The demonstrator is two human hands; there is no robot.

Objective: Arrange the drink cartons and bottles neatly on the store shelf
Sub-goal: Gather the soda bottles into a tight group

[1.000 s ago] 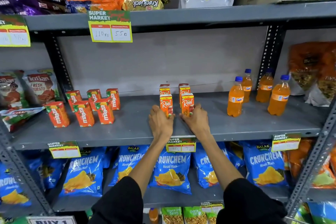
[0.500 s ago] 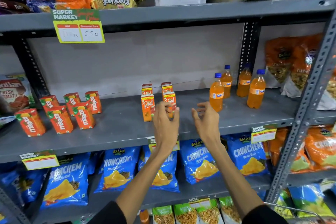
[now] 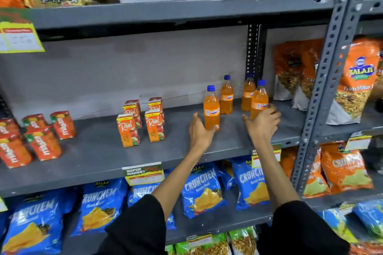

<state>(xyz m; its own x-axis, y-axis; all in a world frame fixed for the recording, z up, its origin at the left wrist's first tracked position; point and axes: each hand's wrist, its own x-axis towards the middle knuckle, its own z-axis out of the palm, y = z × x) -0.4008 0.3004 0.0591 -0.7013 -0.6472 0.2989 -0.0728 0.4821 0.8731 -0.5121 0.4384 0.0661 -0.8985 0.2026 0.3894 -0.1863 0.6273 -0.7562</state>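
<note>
Standing on grey shelf (image 3: pixel 99 151), bottles (image 3: pixel 227 97), seemingly upright.

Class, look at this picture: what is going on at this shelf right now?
A person is tidying drinks on a grey store shelf. The left hand touches the base of the front orange bottle; the right hand wraps another orange bottle. The Real juice cartons stand in tidy rows, untouched.

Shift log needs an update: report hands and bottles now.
Left hand closing on front-left bottle, grip not complete. Right hand wrapped around front-right bottle. Two rear bottles upright. Nothing in the way.
</note>
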